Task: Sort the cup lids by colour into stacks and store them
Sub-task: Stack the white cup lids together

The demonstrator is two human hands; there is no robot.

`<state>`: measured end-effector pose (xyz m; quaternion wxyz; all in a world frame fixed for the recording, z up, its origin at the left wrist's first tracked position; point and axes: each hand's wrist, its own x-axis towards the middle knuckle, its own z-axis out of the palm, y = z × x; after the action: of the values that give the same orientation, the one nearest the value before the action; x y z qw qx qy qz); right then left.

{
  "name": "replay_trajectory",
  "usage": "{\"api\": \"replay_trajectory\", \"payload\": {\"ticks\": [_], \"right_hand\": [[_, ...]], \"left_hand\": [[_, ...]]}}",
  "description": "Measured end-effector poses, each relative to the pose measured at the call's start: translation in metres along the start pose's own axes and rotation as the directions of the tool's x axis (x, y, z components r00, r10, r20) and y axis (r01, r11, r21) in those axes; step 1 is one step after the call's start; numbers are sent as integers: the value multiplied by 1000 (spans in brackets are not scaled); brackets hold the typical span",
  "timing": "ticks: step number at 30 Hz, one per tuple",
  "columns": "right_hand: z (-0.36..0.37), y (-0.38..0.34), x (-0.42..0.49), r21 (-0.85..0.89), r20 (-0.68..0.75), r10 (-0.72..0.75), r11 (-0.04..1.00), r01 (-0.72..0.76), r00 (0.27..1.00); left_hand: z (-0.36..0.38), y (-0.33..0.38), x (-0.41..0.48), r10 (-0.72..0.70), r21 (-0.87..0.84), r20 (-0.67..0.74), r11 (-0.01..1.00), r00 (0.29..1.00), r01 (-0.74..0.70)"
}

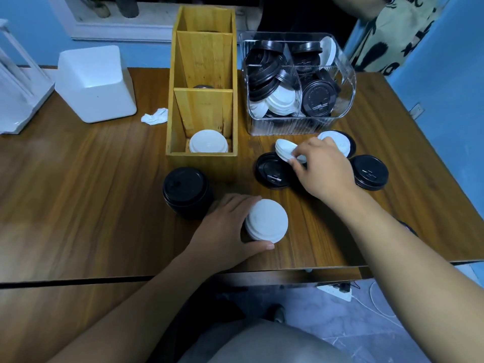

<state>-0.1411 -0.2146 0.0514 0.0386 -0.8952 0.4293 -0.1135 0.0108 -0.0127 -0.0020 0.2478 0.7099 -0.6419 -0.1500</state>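
Two hands work over the wooden worktop (78,179). At the far left stand a white box (95,82) and a crumpled tissue (155,116), then a wooden organiser (203,61) whose nearest compartment holds stored white lids (208,144). In front of it stands a black stack (186,191); just beside that the left hand (227,229) curls its fingers (243,200) round a white stack (267,221) resting on the worktop. Further right a single black lid (271,171) lies flat, and over it the right hand (324,171) pinches a tilted white lid (285,150) between thumb and fingertips. Behind, a clear bin (298,127) holds mixed lids, and a last black lid (369,172) lies far right
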Motion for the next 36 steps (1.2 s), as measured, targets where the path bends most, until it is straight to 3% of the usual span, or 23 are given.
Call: {"api": "replay_trajectory", "payload": {"ticks": [2,4,6,9,13,15,18,24,30,32,36], "right_hand": [[-2,-1,0,77,-36,30,997,-27,999],[-12,-1,-9,285,-85,104,955,-76,991],[-27,-4,-30,559,-76,178,822,-106,981],[-41,-5,-70,762,63,250,613,-208,966],[-33,8,-104,793,317,255,458,-403,914],[-25,16,-110,739,386,269,482,-471,882],[-17,22,-115,655,376,273,598,-463,885],[-14,23,-121,334,121,271,895,-296,955],[-8,-3,-130,-19,196,135,991,-134,971],[-8,3,-129,37,224,72,996,-82,972],[-12,18,-127,317,285,-69,948,-26,956]], "left_hand": [[0,-1,0,-3,1,1,1000,1000,3],[0,-1,1,-6,-2,3,1000,1000,6],[0,-1,1,-7,-4,1,1000,1000,7],[0,-1,1,-9,-19,-2,1000,1000,9],[-1,-1,1,-18,-24,7,1000,1000,18],[-1,0,1,-17,-17,10,1000,1000,18],[-1,1,0,-15,-8,10,1000,1000,15],[-3,4,0,-10,1,0,1000,1000,10],[-2,3,0,-14,9,8,1000,1000,14],[-3,3,0,-16,6,6,1000,1000,16],[-4,4,0,-19,-7,0,1000,1000,19]]}}
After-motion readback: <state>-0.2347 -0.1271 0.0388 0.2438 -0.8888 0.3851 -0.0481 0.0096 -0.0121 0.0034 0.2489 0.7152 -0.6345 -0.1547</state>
